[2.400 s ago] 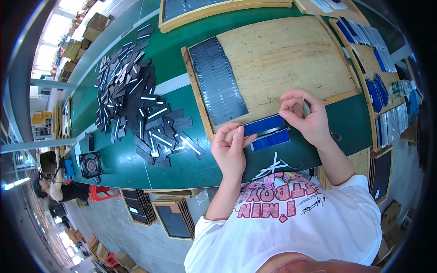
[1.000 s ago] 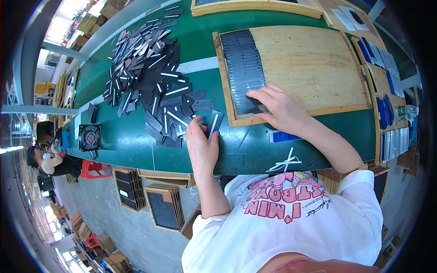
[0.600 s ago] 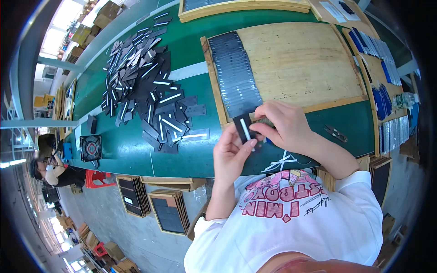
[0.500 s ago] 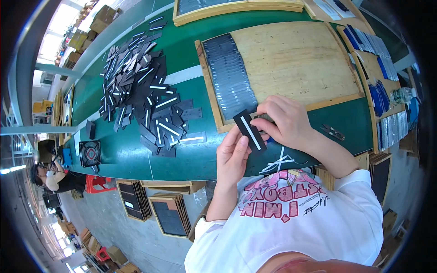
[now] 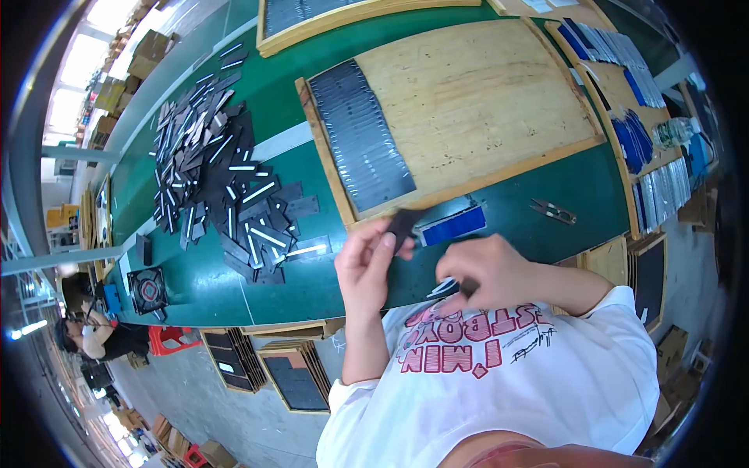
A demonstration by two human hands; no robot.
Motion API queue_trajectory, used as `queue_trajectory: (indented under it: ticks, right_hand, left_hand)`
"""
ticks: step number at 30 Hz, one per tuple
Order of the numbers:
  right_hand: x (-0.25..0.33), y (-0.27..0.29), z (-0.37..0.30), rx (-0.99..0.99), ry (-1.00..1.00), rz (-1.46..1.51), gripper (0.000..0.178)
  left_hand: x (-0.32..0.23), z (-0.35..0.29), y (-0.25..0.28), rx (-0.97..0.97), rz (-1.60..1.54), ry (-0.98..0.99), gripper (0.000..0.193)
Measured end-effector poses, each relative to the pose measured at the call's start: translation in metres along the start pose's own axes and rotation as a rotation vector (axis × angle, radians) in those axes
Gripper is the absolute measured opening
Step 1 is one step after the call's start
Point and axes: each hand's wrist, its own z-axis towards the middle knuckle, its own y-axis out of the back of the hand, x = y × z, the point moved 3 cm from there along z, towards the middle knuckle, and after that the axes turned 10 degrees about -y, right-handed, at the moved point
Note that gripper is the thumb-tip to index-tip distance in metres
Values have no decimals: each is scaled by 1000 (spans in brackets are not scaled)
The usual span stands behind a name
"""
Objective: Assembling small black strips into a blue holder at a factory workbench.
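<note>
My left hand pinches a thin black rectangular piece between thumb and fingers, tilted above the table beside the front edge of a wooden tray. My right hand is closed and close to my shirt. A small dark and white item shows at its fingertips, too blurred to name. Between the hands and the tray lies a flat blue rectangle with a silvery edge. Overlapping dark pieces line the tray's left part in a column; bare wood shows to their right.
A heap of black pieces with white strips spreads over the green table at the left. Small metal snips lie at the right. Beyond them, a board carries blue and silvery strips. A small fan stands far left.
My right hand has come away from the black piece, moving down toward my shirt. The left hand has shifted left with the piece, now turned. The blue rectangle has come into sight.
</note>
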Motion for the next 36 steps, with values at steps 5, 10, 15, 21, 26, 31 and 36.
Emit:
queue_trajectory:
  ticks: [5,10,15,21,26,31,36]
  right_hand:
    - [-26,21,-3,-182,-307,353,25]
    - [-34,32,3,-243,-318,563,13]
    - [-41,33,7,-222,-478,886,11]
    - [-43,28,12,-159,-265,666,17]
    - [-45,36,8,-314,125,-323,32]
    - [-46,31,8,-293,138,-424,32]
    - [-49,30,7,-280,168,-453,34]
  left_hand:
    - [-19,-4,-28,367,559,-112,22]
    - [-8,1,-31,320,198,-1,29]
    - [9,12,-39,301,-479,-131,70]
    - [16,13,-30,71,-427,-260,56]
    - [12,20,-22,-118,-380,-253,51]
    - [18,21,-21,-121,-349,-215,48]
    - [20,24,-20,-120,-367,-187,46]
